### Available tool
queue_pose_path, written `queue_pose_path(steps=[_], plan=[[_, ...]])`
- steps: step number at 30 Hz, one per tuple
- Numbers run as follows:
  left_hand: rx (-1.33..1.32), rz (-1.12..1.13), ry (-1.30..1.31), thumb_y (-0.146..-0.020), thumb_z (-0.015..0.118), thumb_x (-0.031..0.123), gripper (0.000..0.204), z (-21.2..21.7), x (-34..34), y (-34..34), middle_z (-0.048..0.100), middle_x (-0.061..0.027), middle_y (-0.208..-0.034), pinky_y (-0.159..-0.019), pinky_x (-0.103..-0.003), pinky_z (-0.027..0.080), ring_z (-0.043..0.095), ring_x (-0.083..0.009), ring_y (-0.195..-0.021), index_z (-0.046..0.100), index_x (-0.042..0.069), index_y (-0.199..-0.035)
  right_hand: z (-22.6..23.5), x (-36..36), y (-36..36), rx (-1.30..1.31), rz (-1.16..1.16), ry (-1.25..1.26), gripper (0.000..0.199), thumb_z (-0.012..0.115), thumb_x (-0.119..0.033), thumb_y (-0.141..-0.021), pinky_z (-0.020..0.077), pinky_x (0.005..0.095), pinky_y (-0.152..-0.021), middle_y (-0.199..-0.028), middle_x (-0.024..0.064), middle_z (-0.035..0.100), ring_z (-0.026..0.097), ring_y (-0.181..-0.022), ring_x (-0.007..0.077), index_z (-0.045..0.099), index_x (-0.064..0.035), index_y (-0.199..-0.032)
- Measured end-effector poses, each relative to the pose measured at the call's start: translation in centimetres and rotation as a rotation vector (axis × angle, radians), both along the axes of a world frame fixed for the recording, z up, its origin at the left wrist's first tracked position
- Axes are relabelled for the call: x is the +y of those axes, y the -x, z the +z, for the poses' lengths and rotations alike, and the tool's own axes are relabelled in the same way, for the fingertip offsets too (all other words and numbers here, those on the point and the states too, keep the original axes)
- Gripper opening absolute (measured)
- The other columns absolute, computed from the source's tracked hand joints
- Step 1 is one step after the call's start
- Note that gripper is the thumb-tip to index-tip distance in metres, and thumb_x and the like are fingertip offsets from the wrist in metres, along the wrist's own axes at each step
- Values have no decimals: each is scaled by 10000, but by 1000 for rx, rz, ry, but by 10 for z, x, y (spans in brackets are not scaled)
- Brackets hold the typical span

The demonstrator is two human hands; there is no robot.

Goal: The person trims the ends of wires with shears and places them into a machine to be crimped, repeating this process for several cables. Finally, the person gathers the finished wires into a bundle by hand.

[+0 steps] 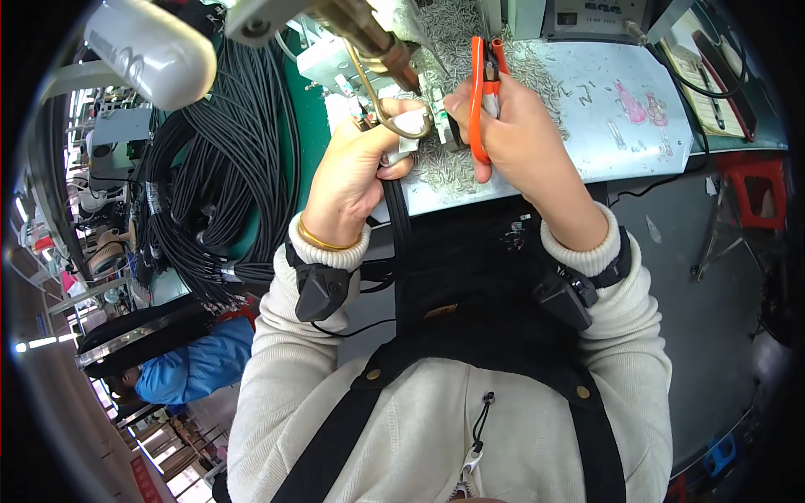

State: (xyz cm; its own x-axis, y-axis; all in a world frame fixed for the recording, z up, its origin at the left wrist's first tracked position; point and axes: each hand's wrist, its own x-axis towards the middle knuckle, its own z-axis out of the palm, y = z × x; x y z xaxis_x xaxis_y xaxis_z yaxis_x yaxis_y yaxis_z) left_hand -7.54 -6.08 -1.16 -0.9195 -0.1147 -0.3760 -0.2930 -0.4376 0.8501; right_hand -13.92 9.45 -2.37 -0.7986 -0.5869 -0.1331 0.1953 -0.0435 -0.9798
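The right hand's thumb and fingertips are bent inward at the dark end of a small fixture (443, 116), its fingers closed round orange-handled pliers (478, 101). The pliers stand nearly lengthwise through the grip, pointing away from the body, above the pale sheet (579, 151) on the worktop (314, 134), in from its front edge and well left of its right front corner. The left hand's fingers are curled, thumb side toward the fixture, with white wrapping (407, 132) at the digits; a bent metal rod (366, 80) crosses in front, so I cannot tell how tightly they close or on what. Black cables (397, 214) hang just beneath, over the front edge.

The left hand (356, 163) is tilted inward, the right hand (528, 126) angled across from the right, wrist lower than the knuckles in view. Both forearms reach forward, elbows wide, in cream sleeves (293, 327) with black wrist devices (322, 290).

Loose metal pins (453, 174) lie beneath and between the hands, up to the sheet's front edge. Coiled black cables (180, 180) fill the worktop's left part; a notebook (713, 101) lies toward its right end.
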Motion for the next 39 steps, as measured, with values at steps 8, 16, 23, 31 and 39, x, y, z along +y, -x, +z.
queue_pose_path(steps=[8,16,23,31,39], plan=[[27,54,67,-746,581,10,95,2,4,-1,470,6,-623,-377,-169,207,309,-21,-429,541,-5,-832,3,-1,-1,-50,-24,-9,179,488,-155,-843,366,209,-365,-538,6,433,405,-372,71,486,22,-871],[28,66,116,-739,584,-1,125,3,6,-2,462,11,-607,-373,-170,203,301,-21,-419,546,-10,-857,4,-1,-4,-28,-33,-30,163,485,-146,-845,364,205,-365,-546,4,429,410,-386,68,485,15,-873],[31,36,101,-778,541,12,161,10,9,-12,477,-2,-644,-399,-179,240,341,-36,-458,555,-19,-935,4,2,-13,-13,-42,59,140,487,-135,-846,356,201,-365,-568,5,429,411,-396,70,477,4,-862],[35,58,220,-849,460,76,209,23,29,-59,556,-58,-800,-545,-200,379,486,-89,-653,545,-23,-1011,7,26,-38,98,-271,272,106,496,-113,-842,347,194,-371,-603,17,448,422,-403,72,468,-12,-832],[46,-243,245,-841,467,66,174,21,39,-82,576,-23,-830,-637,-213,402,515,-84,-746,568,20,-975,13,36,-59,422,-74,170,79,520,-62,-825,379,188,-424,-620,36,502,476,-464,85,525,12,-854]])
